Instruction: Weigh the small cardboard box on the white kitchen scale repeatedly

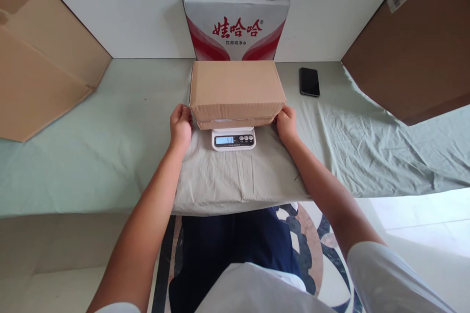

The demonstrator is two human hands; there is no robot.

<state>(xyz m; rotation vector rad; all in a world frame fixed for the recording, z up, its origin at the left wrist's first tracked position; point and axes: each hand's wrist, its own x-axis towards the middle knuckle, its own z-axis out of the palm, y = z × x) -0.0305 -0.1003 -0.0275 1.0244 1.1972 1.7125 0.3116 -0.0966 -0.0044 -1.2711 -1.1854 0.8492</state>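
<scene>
A closed brown cardboard box [237, 89] sits on a small white digital scale [233, 139] whose lit display faces me. My left hand [180, 124] is curled against the box's lower left corner. My right hand [286, 122] is curled against its lower right corner. Both hands grip the box from the sides. The scale stands on a pale green cloth [110, 156] covering the table.
A black phone [309, 81] lies flat to the right of the box. A white carton with red Chinese lettering [237, 29] stands behind it against white boxes. Large brown cartons lean at far left [40, 54] and far right [414, 44]. Patterned floor shows below the table edge.
</scene>
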